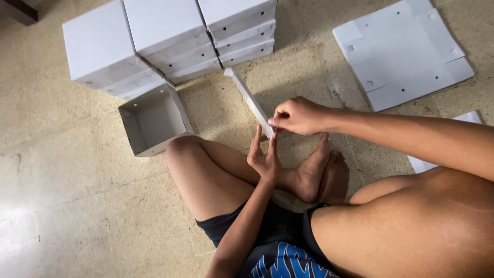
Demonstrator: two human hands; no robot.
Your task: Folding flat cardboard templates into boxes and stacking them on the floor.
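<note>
Fingers of the right hand (pixel 298 116) pinch the near end of a long, narrow white cardboard strip (pixel 249 99), thumb and fingertips closed tight on its edge. Just below, the left hand (pixel 264 157) stands upright with its fingers (pixel 256 140) straight and pressed together, their tips touching the same end of the strip, seemingly to steady it while the other hand grips.

From that pinched end the strip runs away from the person, angling up to the left, with its far end close to the front of the stacked boxes; it looks like a folded cardboard piece seen edge-on, though its exact shape is hard to tell.

The person sits cross-legged on a speckled beige floor (pixel 67 195), bare feet (pixel 319 172) directly beneath the strip's near end, so the work sits low and close to the body.

Left of the strip lies an open white box (pixel 154 119), tipped on its side with its hollow facing the camera. Beyond the strip's far end stand three stacks of closed white boxes (pixel 164 38). To the right of the strip, flat white cardboard sheets (pixel 401 51) with small punched holes lie unfolded on the floor.
</note>
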